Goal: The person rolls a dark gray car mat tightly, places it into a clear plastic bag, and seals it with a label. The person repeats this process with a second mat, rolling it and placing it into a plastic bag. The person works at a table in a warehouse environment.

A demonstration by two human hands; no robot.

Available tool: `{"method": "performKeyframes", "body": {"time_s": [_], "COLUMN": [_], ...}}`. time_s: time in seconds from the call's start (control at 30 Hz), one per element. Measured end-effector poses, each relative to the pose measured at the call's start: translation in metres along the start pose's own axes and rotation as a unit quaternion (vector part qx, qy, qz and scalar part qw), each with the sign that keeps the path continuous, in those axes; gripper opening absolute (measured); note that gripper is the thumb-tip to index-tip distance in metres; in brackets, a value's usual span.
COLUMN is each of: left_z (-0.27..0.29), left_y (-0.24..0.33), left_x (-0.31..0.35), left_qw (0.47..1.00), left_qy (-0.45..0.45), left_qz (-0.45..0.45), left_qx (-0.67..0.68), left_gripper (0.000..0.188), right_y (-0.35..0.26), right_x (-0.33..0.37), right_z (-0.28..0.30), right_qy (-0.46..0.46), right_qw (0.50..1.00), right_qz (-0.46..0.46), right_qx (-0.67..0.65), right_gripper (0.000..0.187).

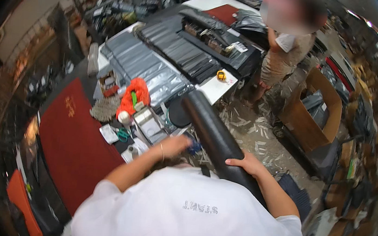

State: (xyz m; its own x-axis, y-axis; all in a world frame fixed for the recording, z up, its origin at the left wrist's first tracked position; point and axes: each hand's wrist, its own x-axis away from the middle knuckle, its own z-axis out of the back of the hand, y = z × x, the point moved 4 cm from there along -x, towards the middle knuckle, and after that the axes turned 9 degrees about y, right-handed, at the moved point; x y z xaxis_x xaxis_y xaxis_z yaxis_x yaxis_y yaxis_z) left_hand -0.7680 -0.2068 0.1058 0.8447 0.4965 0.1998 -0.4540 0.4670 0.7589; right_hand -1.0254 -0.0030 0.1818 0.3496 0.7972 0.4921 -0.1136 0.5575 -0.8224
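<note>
A long, thick black roll [217, 137] of smooth, slightly shiny sheet material slants in front of my body, its far end by the table edge. My right hand [246, 164] grips its near part from the right side, thumb on top. My left hand [177, 147] is smeared by motion to the left of the roll, so its fingers do not show clearly. Beside that hand is a dark blue thing [193, 146]; I cannot tell whether the hand touches it. A grey tray [150, 124] with white pieces lies nearest on the table.
Flat black plastic-wrapped packs [144, 64], a yellow tape measure [221, 75], an orange bundle [136, 95], teal-handled scissors [122, 134] and a dark red sheet [71, 151] lie on the table. Beyond stands another person [284, 56]. An open cardboard box [314, 106] is at right; scraps litter the floor [255, 130].
</note>
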Motion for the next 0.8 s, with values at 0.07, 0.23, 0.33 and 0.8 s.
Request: {"method": "performKeyframes", "body": {"time_s": [0.07,0.23,0.33,0.8], "left_z": [0.037,0.109,0.121,0.122], "left_y": [-0.045,-0.151,-0.162,-0.257], "left_x": [-0.059,-0.158,-0.193,-0.219], "left_qw": [0.982,0.966,0.948,0.906], "left_qy": [0.175,0.242,0.237,0.245], "left_qz": [-0.074,0.084,0.177,0.251], "left_qx": [-0.009,0.013,-0.115,-0.238], "left_gripper": [0.037,0.034,0.035,0.029], "right_y": [-0.001,-0.031,-0.038,-0.091], "right_x": [-0.011,-0.051,-0.069,-0.211], "right_z": [0.015,0.025,0.024,0.029], "right_qy": [0.016,0.029,0.052,-0.061], "right_qw": [0.999,0.997,0.997,0.997], "right_qz": [-0.028,-0.046,-0.043,-0.034], "right_qx": [-0.029,-0.054,-0.049,0.039], "right_gripper": [0.084,0.073,0.072,0.077]}}
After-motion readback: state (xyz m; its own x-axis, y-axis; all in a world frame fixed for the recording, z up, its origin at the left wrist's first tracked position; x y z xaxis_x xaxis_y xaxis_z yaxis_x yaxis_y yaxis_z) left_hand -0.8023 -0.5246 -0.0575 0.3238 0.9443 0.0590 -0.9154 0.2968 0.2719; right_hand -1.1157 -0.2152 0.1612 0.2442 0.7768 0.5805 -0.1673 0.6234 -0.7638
